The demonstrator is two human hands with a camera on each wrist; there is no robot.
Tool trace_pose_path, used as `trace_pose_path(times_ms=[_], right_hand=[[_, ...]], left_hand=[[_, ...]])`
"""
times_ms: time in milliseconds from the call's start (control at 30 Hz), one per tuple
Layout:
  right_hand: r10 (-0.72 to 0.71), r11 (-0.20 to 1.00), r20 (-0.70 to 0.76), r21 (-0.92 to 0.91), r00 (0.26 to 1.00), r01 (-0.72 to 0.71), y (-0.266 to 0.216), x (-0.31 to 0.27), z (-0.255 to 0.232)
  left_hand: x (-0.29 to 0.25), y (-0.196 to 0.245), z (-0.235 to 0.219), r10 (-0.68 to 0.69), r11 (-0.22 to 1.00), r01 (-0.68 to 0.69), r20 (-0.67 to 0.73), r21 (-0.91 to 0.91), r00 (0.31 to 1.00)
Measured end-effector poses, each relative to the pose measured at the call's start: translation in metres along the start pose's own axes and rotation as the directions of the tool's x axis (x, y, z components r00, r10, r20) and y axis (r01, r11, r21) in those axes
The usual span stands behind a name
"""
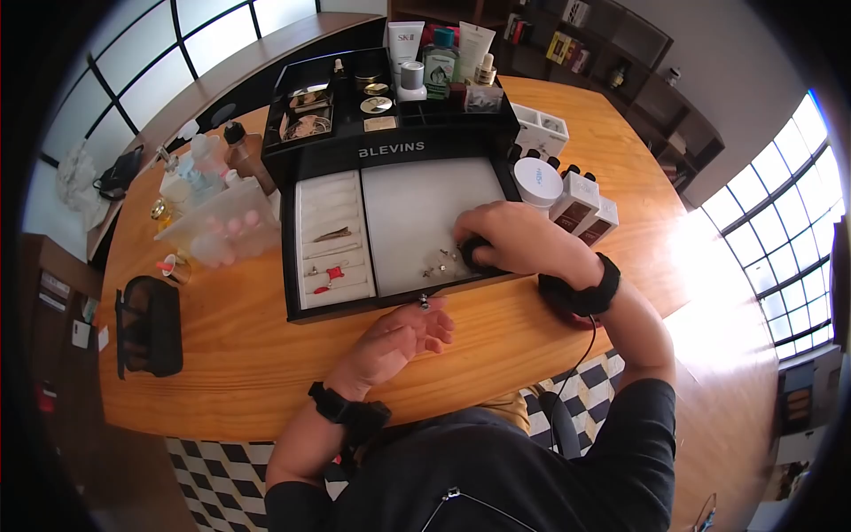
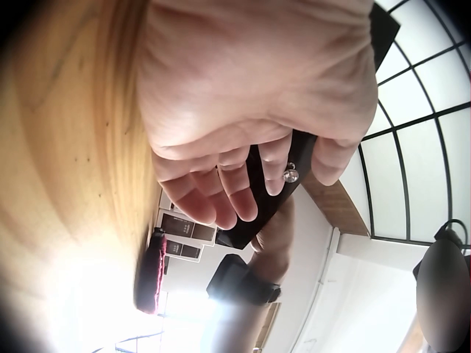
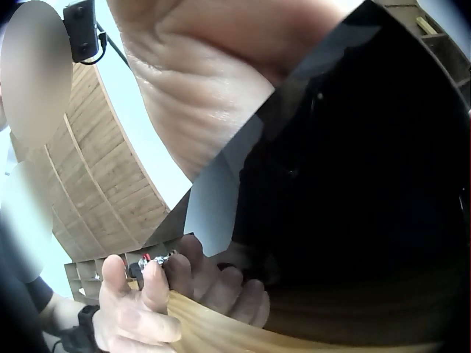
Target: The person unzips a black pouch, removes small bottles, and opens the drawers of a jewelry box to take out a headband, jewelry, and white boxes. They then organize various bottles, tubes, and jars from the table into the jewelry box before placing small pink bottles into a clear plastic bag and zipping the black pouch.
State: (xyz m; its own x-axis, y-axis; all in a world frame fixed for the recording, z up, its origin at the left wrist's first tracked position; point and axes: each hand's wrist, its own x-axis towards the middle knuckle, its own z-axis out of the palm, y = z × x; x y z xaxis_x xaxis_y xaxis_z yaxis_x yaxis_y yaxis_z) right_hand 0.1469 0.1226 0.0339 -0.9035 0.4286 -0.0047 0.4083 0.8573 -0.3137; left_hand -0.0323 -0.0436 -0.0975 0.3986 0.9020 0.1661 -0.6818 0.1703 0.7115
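Note:
My right hand reaches down over the front right of an open white-lined drawer, holding a small dark rounded thing between thumb and curled fingers; the hand mostly hides it. Beside those fingertips lie several small shiny jewelry pieces. My left hand is palm up in front of the drawer, its fingers loosely bent and holding nothing. Close by its index fingertip is a small clear round knob at the drawer's black front. The drawer's left compartment has padded ring rows, with a red piece of jewelry there.
The black organizer carries cosmetics, including a green bottle and white tubes. A clear bin of bottles stands left, near a black case. Right of the drawer are a white round jar and boxes.

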Motion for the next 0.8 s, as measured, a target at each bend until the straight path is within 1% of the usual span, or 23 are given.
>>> trace_pose_path(times_ms=[67, 167, 267, 300, 333, 400, 467, 500, 600, 667, 700, 733, 800], right_hand=[[-0.012, 0.999, 0.049, 0.045, 0.999, 0.01, 0.001, 0.004, -0.001], [-0.073, 0.994, -0.083, 0.079, 0.994, 0.079, 0.005, 0.003, -0.002], [-0.035, 0.969, -0.276, 0.226, 0.96, 0.101, 0.007, -0.017, -0.019], [0.039, 0.94, -0.27, 0.337, 0.962, 0.057, 0.009, -0.028, -0.027], [0.212, 0.879, -0.172, 0.464, 0.962, -0.11, -0.001, -0.044, -0.044], [0.247, 0.823, -0.25, 0.564, 0.936, -0.067, 0.028, -0.074, -0.043], [0.402, 0.731, -0.193, 0.656, 0.895, -0.187, 0.044, -0.106, -0.046], [0.427, 0.694, -0.201, 0.697, 0.882, -0.178, 0.054, -0.119, -0.042], [0.534, 0.739, -0.167, 0.569, 0.828, -0.361, 0.086, -0.149, -0.011], [0.608, 0.692, -0.084, 0.545, 0.79, -0.474, 0.089, -0.159, 0.008], [0.612, 0.707, -0.083, 0.503, 0.787, -0.497, 0.087, -0.162, 0.016], [0.587, 0.729, -0.069, 0.478, 0.806, -0.49, 0.085, -0.163, 0.022], [0.587, 0.737, -0.071, 0.46, 0.807, -0.496, 0.09, -0.166, 0.036]], left_hand=[[0.001, -0.001, -0.001, -0.002, 1.0, 0.002, 0.006, -0.006, 1.0], [0.0, -0.001, -0.001, -0.023, 1.0, 0.023, -0.023, -0.004, 0.999], [0.0, 0.003, 0.003, -0.022, 0.999, 0.023, -0.034, 0.031, 0.999], [0.0, 0.003, 0.004, -0.023, 0.999, 0.024, -0.032, 0.026, 0.999], [0.0, 0.003, 0.003, -0.022, 0.999, 0.023, -0.032, 0.022, 0.999], [0.0, 0.003, 0.004, -0.018, 1.0, 0.019, -0.026, 0.024, 0.999], [0.0, 0.002, 0.005, -0.009, 0.999, 0.01, -0.016, 0.037, 1.0], [0.0, 0.003, 0.007, 0.0, 0.999, 0.0, -0.016, 0.038, 1.0], [0.001, 0.003, 0.009, 0.029, 0.998, -0.028, -0.02, 0.048, 0.999], [0.0, 0.002, 0.007, 0.044, 0.997, -0.043, -0.024, 0.062, 0.999], [0.0, 0.002, 0.007, 0.048, 0.997, -0.046, -0.025, 0.062, 0.999], [0.0, 0.002, 0.006, 0.051, 0.997, -0.049, -0.026, 0.063, 0.998], [0.0, 0.001, 0.005, 0.055, 0.996, -0.052, -0.035, 0.068, 0.998]])
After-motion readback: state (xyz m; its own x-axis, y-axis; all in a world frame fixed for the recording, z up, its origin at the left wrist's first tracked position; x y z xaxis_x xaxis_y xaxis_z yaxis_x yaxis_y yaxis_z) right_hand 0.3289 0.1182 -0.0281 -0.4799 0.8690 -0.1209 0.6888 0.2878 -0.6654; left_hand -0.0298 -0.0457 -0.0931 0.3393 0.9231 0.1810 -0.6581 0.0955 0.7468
